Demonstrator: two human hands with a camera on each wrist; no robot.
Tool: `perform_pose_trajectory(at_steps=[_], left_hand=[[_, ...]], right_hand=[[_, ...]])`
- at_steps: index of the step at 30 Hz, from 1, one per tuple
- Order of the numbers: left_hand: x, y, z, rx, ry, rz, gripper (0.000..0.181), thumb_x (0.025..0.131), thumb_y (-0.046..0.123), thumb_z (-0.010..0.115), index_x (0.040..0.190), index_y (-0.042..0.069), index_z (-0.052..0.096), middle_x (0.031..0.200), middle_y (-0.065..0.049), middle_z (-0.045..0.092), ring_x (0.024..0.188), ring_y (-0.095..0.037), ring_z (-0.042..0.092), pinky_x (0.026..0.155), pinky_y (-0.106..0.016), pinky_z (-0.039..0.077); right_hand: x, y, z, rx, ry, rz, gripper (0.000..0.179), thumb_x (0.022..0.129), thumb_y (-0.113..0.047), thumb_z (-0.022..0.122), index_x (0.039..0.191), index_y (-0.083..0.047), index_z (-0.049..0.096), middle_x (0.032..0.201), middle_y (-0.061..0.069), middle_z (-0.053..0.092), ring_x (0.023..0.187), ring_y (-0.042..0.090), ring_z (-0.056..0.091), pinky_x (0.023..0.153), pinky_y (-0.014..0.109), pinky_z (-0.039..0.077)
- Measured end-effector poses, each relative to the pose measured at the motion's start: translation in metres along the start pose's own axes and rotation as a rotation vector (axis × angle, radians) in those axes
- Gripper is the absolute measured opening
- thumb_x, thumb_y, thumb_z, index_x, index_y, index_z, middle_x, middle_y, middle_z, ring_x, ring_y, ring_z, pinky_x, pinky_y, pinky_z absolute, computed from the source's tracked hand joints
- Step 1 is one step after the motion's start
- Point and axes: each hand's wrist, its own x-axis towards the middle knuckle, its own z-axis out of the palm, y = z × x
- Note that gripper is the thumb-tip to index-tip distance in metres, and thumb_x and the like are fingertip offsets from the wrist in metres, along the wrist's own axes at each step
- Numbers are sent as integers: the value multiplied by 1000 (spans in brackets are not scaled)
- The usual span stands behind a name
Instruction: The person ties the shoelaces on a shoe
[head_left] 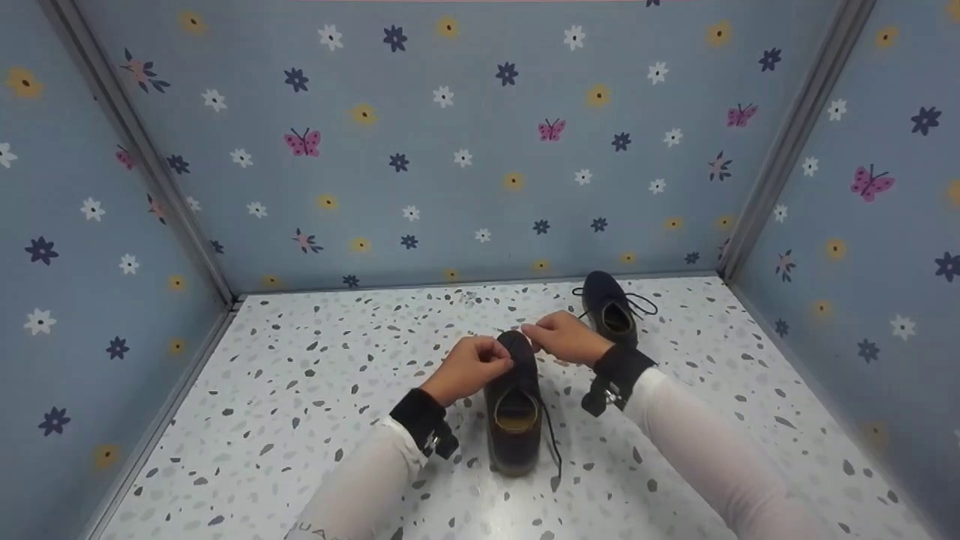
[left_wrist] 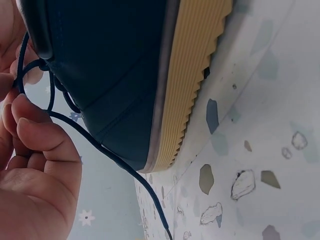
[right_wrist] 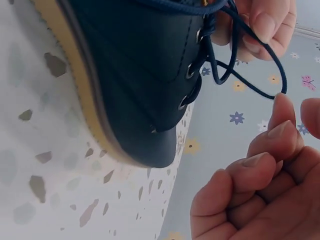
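Note:
A dark blue lace-up shoe [head_left: 517, 420] with a ribbed tan sole stands on the floor between the hands. Its blue shoelace [left_wrist: 145, 182] forms loops above the eyelets, and one loose end trails beside the shoe. My left hand [head_left: 469, 367] pinches the shoelace between thumb and finger over the laced part. On the other side, my right hand [head_left: 568, 337] has its fingers curled, the index fingertip at the far bend of a shoelace loop [right_wrist: 285, 75]. Whether the right thumb also presses that loop is hard to tell.
A second dark shoe [head_left: 611, 307] stands farther back to the right, its laces spread. Panels with flowers and butterflies [head_left: 480, 150] enclose the speckled floor [head_left: 300, 420] at the back and both sides.

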Motion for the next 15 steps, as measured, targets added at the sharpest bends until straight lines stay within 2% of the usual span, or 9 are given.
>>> perform_pose_trajectory(at_steps=[7,15], left_hand=[[-2,2,0,-13,-31,-17,7,93,13,71,93,6,71,77,7,61,70,-7,55,66,-24,46],[-4,3,-2,-49,-62,-50,5,90,9,66,94,6,64,79,5,59,71,-9,55,65,-24,47]], right_hand=[[-12,12,-2,35,-27,-16,43,109,-36,52,81,-7,70,61,-7,52,55,10,47,60,27,40],[-28,22,8,37,-62,-145,24,102,-28,67,88,-9,68,73,-6,57,64,9,52,65,26,45]])
